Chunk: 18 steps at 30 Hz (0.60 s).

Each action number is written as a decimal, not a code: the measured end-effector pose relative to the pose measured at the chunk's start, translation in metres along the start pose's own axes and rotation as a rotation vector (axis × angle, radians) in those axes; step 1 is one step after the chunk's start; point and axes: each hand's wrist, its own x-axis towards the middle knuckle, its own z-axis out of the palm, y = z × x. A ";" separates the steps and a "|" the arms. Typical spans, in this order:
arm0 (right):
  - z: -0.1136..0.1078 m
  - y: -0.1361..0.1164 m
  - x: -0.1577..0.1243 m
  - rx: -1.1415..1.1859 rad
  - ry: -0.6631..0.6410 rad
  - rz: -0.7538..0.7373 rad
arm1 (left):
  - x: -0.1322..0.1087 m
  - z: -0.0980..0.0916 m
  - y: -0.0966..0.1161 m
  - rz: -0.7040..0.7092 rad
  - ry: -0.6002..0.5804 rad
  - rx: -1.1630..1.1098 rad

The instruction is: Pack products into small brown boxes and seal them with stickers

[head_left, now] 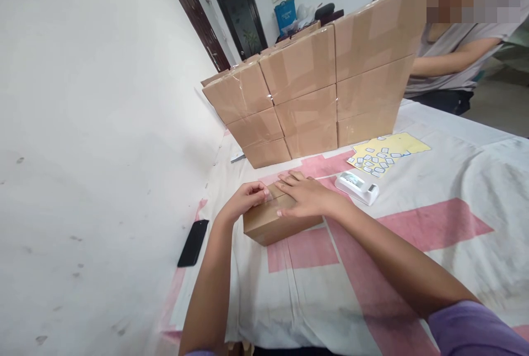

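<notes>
A closed brown cardboard box (281, 224) sits on the cloth in front of me. My left hand (248, 200) is at the left end of its top, thumb and fingers pinched together. Something pale shows at the fingertips, too small to make out. My right hand (303, 196) lies flat across the top of the box with its fingers spread, holding nothing. Just right of the box rests a small white device (357, 188) with a dark patch at one end. Behind that is a yellow sheet (407, 144) with several small white, blue-edged labels on it.
Taped cardboard boxes (306, 113) stand stacked like a wall behind my box. A black phone (193, 243) lies to the left, close to the white wall (103, 124). Pink-and-white cloth (413, 273) covers the table. Another person (454, 58) is at the far right, beyond the stack.
</notes>
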 end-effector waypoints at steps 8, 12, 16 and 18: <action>-0.003 0.004 0.001 -0.007 -0.020 -0.046 | 0.002 0.007 0.009 -0.060 -0.019 0.029; -0.006 0.002 -0.001 0.008 -0.021 -0.055 | 0.010 0.011 0.005 -0.063 0.022 0.100; -0.007 0.002 -0.002 0.016 -0.019 -0.067 | 0.015 0.013 0.001 -0.057 0.056 0.157; -0.006 0.002 -0.002 0.020 -0.019 -0.067 | 0.015 0.014 -0.001 -0.054 0.066 0.184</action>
